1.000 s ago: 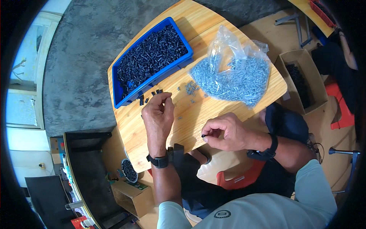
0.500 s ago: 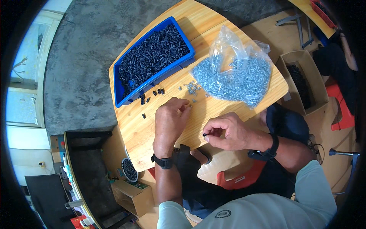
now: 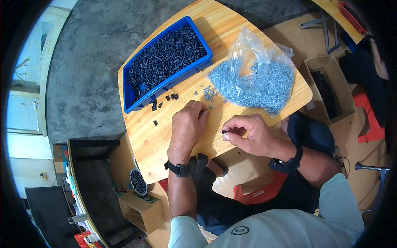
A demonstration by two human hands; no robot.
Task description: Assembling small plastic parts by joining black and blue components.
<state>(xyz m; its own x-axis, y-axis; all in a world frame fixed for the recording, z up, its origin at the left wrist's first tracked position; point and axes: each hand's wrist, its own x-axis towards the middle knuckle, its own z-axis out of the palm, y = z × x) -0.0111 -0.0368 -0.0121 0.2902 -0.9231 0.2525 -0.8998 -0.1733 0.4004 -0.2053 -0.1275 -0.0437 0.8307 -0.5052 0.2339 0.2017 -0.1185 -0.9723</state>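
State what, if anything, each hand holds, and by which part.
Right hand: a small black piece, pinched; the gripped part is hidden. Left hand: cannot be told.

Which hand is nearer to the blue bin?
Left: the left hand is below the blue bin in the picture; the right hand is farther away, to its lower right.

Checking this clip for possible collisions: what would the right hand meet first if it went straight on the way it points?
Probably the left hand, across a strip of table; relative heights are hard to judge.
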